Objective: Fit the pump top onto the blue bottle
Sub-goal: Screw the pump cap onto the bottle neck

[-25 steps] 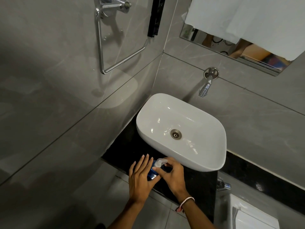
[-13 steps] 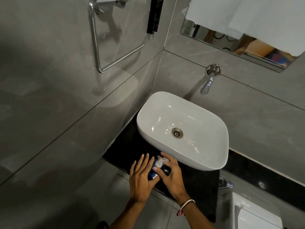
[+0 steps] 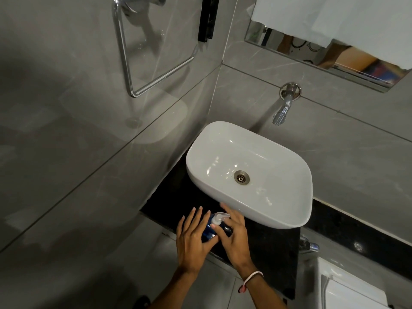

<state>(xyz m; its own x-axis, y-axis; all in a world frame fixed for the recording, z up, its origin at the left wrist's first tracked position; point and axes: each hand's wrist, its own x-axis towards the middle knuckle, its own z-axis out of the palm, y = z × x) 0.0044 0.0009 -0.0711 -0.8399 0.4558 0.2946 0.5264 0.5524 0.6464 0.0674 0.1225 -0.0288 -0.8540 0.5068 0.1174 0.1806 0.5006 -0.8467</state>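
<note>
Left hand [image 3: 193,240] braced the blue plastic bottle [image 3: 207,234] flat-fingered; right hand [image 3: 237,239] pinched its clear plastic pump top [image 3: 219,218]. Crooked twisting could have cross-threaded it.

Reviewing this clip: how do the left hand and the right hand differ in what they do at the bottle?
The left hand lies against the side of the blue bottle with its fingers straight and spread. The right hand curls thumb and fingers round the pump top. The right wrist wears a band, while the left wrist is bare. Both hands touch the bottle, above the black counter.
</note>
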